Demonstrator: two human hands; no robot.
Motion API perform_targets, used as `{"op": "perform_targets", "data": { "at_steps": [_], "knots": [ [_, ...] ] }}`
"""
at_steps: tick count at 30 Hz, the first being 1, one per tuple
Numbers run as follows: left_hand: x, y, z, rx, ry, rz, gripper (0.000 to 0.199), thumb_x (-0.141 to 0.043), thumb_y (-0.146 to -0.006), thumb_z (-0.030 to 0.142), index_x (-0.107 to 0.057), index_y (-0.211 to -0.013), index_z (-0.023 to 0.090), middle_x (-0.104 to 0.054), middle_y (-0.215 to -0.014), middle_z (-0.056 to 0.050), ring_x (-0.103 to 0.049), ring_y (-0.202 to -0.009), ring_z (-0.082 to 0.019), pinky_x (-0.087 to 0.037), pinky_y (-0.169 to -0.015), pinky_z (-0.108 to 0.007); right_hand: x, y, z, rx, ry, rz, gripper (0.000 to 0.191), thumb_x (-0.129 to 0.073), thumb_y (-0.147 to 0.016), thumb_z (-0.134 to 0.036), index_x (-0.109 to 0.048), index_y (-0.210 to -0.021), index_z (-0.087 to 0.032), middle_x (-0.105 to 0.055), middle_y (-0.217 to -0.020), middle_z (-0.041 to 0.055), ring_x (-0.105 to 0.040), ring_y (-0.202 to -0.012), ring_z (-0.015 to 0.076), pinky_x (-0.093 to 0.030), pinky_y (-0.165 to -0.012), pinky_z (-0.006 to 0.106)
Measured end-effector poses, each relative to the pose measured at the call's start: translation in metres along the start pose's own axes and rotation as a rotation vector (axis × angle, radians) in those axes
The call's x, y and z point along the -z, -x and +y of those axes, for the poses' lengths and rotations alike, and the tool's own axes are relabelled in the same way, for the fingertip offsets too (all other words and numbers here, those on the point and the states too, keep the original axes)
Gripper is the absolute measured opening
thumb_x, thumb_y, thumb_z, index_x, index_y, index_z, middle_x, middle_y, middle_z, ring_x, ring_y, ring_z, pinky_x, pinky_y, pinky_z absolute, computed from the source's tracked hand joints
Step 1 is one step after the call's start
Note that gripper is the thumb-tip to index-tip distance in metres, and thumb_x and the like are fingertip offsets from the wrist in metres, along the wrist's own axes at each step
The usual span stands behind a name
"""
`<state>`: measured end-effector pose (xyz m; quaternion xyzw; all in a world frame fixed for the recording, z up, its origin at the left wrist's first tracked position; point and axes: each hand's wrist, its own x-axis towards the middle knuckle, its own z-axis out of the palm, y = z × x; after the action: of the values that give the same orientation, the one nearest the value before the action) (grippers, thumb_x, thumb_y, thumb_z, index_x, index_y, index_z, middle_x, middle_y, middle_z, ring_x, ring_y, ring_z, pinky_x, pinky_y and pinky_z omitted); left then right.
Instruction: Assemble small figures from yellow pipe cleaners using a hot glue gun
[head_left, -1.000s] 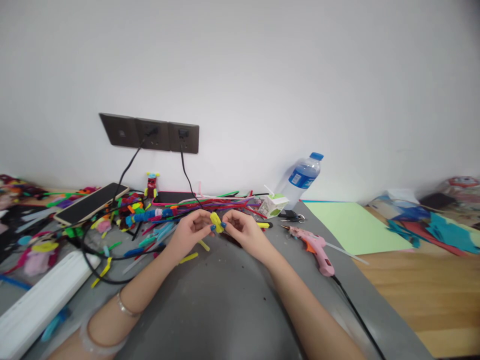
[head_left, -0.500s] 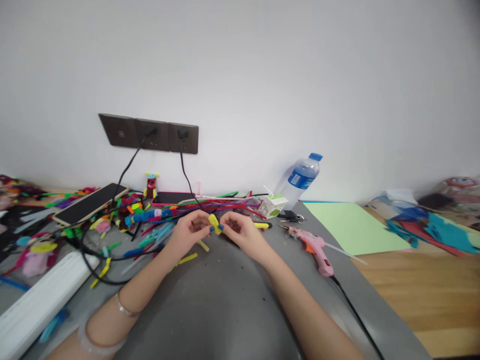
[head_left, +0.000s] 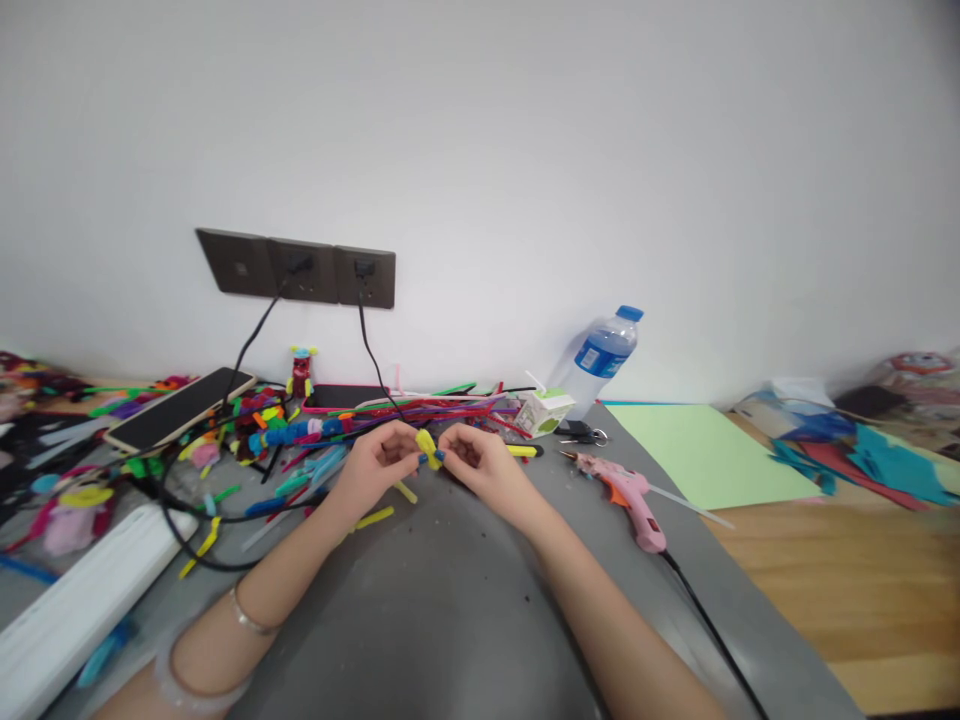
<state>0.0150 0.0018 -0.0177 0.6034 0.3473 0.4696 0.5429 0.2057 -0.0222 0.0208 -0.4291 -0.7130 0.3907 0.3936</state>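
The fingers (head_left: 405, 464) of both hands are pinched on one small yellow piece (head_left: 425, 442). The left hand (head_left: 379, 466) grips it from its left side and the right hand (head_left: 492, 470) from its right side, and the thumbs, with dark blue nails, come close together at its lower part. The piece stands between the fingertips, a little tilted, its top leaning to the left. It is bright yellow, short and thick, and its surface looks soft and fuzzy. Its lower end is partly hidden by the fingers, so I cannot tell its whole shape.

Below the left fingers, on the grey table (head_left: 442, 610), lie two thin strips (head_left: 375, 518) of a similar yellow. Behind the fingers is a bundle of coloured stems (head_left: 450, 405). To their left there is a blue roll (head_left: 289, 435), and farther left a phone (head_left: 180, 408). Just beside the right hand lies a yellow tool (head_left: 523, 451). Farther right of the fingers is a pink glue gun (head_left: 637, 505), its nozzle pointing toward them. Behind and to the right stand a carton (head_left: 541, 412) and a tilted bottle (head_left: 602, 352).
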Motion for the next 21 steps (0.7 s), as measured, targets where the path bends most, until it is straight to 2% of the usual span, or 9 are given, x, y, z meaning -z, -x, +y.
{"op": "perform_targets", "data": {
  "at_steps": [8,13,21],
  "knots": [
    [0.000,0.000,0.001,0.004,0.007,-0.002,0.025,-0.075,-0.074,0.030,-0.066,-0.092,0.016,-0.072,-0.080,-0.004,-0.065,-0.068,-0.015,-0.054,-0.061,-0.025,0.000,0.000,0.001,-0.002,-0.003,0.000,0.013,-0.056,-0.086,-0.030,-0.055,-0.079,-0.019,-0.047,-0.066,-0.0031,-0.039,-0.058,0.0112,-0.030,-0.054,0.024],
    [-0.001,-0.001,0.010,-0.007,0.002,0.008,0.028,-0.078,-0.072,0.035,-0.069,-0.091,0.016,-0.076,-0.085,-0.007,-0.070,-0.076,-0.020,-0.058,-0.069,-0.029,0.003,0.001,-0.001,-0.009,-0.012,0.000,0.012,-0.053,-0.088,-0.029,-0.054,-0.081,-0.018,-0.046,-0.067,-0.0032,-0.039,-0.059,0.0117,-0.030,-0.055,0.024],
    [0.000,-0.001,0.016,-0.017,-0.060,0.075,0.029,-0.074,-0.076,0.041,-0.073,-0.091,0.016,-0.077,-0.083,-0.008,-0.071,-0.071,-0.021,-0.058,-0.065,-0.031,0.007,0.002,-0.003,-0.017,-0.058,-0.047,0.015,-0.052,-0.091,-0.032,-0.050,-0.084,-0.020,-0.047,-0.072,-0.0025,-0.041,-0.063,0.0125,-0.032,-0.056,0.024]
  ]
}}
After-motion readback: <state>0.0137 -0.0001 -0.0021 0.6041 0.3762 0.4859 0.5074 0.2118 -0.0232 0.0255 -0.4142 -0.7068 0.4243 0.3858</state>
